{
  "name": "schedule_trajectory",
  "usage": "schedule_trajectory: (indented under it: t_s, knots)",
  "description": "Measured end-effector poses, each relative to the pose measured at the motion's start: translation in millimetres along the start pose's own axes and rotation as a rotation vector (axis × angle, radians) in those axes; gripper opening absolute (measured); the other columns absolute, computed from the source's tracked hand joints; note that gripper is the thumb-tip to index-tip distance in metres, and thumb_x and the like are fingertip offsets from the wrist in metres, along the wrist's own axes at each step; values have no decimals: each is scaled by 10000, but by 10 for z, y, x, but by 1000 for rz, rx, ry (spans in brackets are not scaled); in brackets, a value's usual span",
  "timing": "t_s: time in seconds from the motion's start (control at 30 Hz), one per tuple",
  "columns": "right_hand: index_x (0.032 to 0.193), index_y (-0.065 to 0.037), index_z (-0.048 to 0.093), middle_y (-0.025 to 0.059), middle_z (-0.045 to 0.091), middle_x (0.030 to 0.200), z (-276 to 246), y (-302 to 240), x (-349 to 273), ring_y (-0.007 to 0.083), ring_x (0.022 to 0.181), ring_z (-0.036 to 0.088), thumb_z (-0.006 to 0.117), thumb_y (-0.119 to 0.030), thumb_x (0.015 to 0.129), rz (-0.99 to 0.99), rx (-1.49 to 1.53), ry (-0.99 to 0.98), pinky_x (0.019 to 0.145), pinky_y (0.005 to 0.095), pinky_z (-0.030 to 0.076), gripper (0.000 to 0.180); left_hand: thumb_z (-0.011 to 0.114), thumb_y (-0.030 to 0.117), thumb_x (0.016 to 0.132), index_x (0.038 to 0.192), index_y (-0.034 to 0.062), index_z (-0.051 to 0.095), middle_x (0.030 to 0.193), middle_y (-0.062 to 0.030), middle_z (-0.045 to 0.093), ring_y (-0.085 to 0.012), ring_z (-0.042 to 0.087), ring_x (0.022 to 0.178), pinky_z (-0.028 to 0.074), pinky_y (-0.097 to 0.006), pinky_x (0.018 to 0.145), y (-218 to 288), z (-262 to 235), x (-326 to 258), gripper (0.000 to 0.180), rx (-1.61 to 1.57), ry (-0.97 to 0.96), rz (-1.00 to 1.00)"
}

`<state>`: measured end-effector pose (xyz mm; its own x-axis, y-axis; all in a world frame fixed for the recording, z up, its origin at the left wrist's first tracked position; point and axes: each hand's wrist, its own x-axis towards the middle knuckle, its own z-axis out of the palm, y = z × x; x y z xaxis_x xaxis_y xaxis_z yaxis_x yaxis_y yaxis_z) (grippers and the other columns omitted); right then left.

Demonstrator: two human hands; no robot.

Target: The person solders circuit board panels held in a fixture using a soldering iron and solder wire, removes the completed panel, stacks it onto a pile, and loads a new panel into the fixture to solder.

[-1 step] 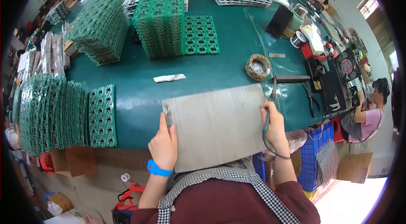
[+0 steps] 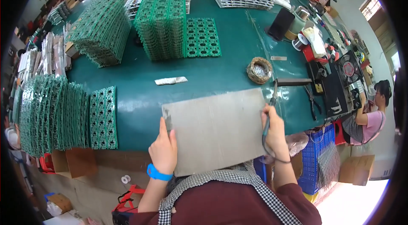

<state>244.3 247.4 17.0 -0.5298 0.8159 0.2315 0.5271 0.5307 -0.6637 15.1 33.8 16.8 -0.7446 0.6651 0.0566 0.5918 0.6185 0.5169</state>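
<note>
Taking the grey panel point(image 2: 216, 133) as the clock's centre, appears to be at a holding step: supporting it broad face up between two hands, over the apron point(image 2: 221, 176) and the near edge of the tabletop point(image 2: 229, 65). Pinches the edge at 8 o'clock with the left hand point(image 2: 163, 152), thumb on the face and index finger straight along the side. Grips a corded, pen-shaped tool point(image 2: 272, 101) in the right hand point(image 2: 275, 129) at 3 o'clock, thumb and finger closed around the handle beside the panel's edge. Calls next, in judgement, for a level, two-sided hold and a tip angled away from the panel (awkward, given tool and edge so close together). Shows the round, brown-rimmed dish point(image 2: 259, 70) at 1 o'clock, near the tip, and a green circuit board point(image 2: 103, 116) at 9 o'clock beside its stack point(image 2: 46, 114). Hides the panel's underside completely, along with most fingers behind it; cannot tell any support from beneath. Leaves unclear any contact between the tip and the dark bar point(image 2: 294, 82) at 2 o'clock. Loses the cord from sight near the right wrist.
</note>
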Motion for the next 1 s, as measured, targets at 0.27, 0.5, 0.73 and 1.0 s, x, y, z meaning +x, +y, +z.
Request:
schedule_trajectory:
  t_s: [0.27, 0.5, 0.73, 1.0]
  knots:
    - [952, -56, 522, 179, 621, 875, 5, -169, 42, 389, 800, 614, 558, -110, 907, 14, -88, 9, 670, 412, 485, 79, 532, 195, 926, 1324, -14, 453, 725, -229, 624, -402, 614, 648, 468, -480, 584, -117, 15, 143, 456, -81, 45, 15]
    - [961, -55, 511, 182, 613, 876, 30, -3, 5, 392, 798, 605, 558, -116, 907, -15, -24, -10, 654, 419, 473, 94, 524, 200, 933, 1300, -10, 485, 709, -241, 614, -416, 598, 651, 442, -491, 594, -47, -16, 227, 425, -208, 28, 22]
    - [1010, -99, 386, 178, 499, 1337, -556, -18, -302, 245, 1248, 449, 525, 53, 773, 284, 911, 317, 1015, 325, 364, 314, 503, 125, 949, 1271, -29, 513, 598, -45, 491, -105, 446, 545, 381, -276, 520, 189, -106, 256, 357, -741, -93, 135]
    - [1111, -43, 411, 205, 526, 1287, -1562, 1086, -538, 288, 1190, 506, 535, 24, 823, 267, 736, 985, 1016, 383, 402, 321, 399, 245, 1016, 1198, -19, 561, 641, 17, 472, -36, 400, 582, 266, -206, 496, -81, -241, 184, 360, -1041, -103, 34]
